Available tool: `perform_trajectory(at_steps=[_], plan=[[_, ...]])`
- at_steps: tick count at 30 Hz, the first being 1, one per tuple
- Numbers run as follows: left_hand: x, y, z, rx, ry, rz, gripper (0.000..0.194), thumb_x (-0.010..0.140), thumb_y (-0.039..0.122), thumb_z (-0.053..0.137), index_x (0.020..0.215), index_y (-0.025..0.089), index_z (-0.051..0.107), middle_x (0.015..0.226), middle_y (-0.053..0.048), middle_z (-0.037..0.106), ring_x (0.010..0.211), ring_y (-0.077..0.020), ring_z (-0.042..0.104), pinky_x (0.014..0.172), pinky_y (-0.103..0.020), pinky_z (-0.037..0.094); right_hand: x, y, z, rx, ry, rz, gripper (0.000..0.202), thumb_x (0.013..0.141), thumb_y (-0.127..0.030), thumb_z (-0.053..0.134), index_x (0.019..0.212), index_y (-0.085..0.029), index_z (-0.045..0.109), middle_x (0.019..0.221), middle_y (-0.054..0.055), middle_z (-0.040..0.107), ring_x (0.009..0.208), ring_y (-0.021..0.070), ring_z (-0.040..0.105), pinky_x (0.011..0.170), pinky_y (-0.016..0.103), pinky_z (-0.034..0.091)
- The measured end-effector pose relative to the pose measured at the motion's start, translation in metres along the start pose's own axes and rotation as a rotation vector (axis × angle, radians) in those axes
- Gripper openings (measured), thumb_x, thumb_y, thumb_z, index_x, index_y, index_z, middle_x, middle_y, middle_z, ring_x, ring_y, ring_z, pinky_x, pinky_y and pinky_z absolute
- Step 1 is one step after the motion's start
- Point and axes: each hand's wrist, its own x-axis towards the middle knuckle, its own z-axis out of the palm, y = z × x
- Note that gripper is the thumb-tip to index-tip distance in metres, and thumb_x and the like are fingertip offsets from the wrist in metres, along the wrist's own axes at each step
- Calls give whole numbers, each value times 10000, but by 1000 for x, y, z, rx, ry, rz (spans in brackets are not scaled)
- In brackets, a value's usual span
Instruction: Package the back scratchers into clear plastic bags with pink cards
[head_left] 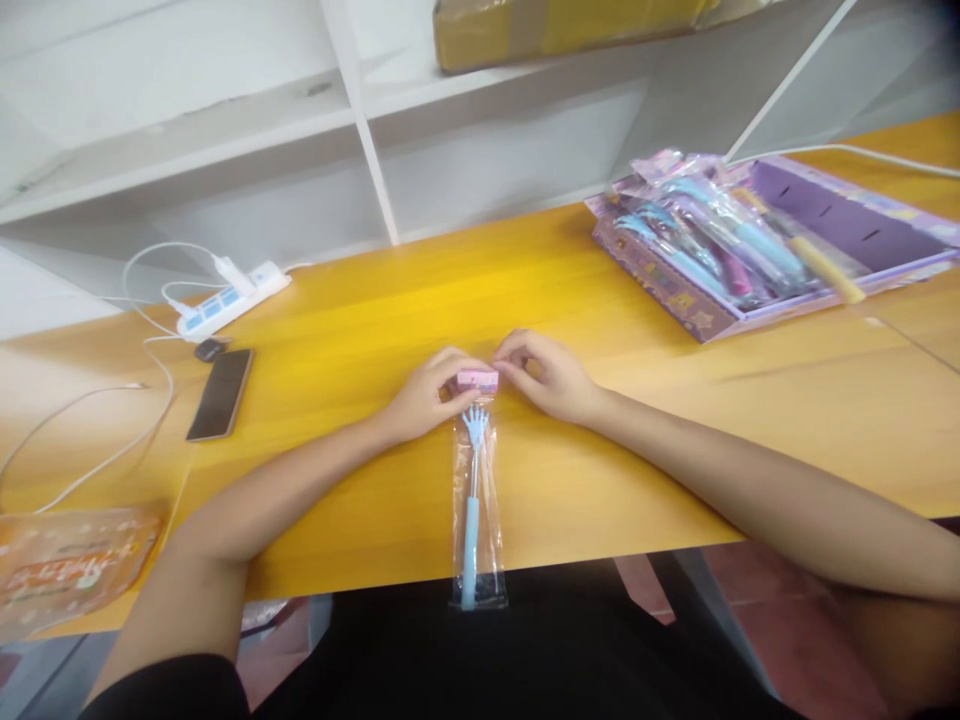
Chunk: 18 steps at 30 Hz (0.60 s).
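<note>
A light blue back scratcher (471, 540) with a small hand-shaped head lies in a clear plastic bag (491, 510). The bag's lower end reaches past the table's front edge. At its top is a pink cardboard header (478, 380). My left hand (435, 392) pinches that header from the left, thumb in front and fingers behind. On the other side, my right hand (547, 375) has its thumb and index finger curled together by the header's right corner. Whether those fingertips grip the card or only touch it is hard to make out.
A purple display box (675, 300) with several bagged scratchers (720, 230) stands at the back right. To the left are a phone (220, 395), a white power strip (234, 300) with cables, and an orange printed plastic bag (71, 565). White shelving (360, 130) rises behind.
</note>
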Motion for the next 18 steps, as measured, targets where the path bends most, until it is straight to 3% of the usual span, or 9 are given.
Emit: perform_trajectory(at_steps=[5, 11, 18], plan=[[-2, -1, 1, 16, -42, -6, 264, 1023, 338, 709, 1280, 306, 761, 1259, -73, 675, 1162, -219, 671, 997, -404, 564, 2, -5, 0, -56, 47, -54, 56, 1077, -282, 633, 1058, -233, 652, 865, 21, 689, 665, 142, 593, 633, 290, 491], [-2, -4, 2, -25, -13, -15, 270, 1053, 357, 666, 1293, 298, 772, 1188, -74, 687, 1020, -182, 679, 888, -349, 567, 0, -7, 2, -87, 144, -31, 52, 1062, -271, 653, 1024, -238, 661, 837, 16, 686, 654, 147, 597, 625, 298, 495], [-3, -4, 2, -78, 14, -27, 241, 1048, 338, 667, 1269, 261, 726, 1205, -81, 716, 1059, -190, 686, 899, -337, 562, 0, -4, 0, -76, 140, -21, 39, 1066, -274, 633, 1048, -241, 640, 847, 14, 665, 660, 150, 598, 632, 309, 502]])
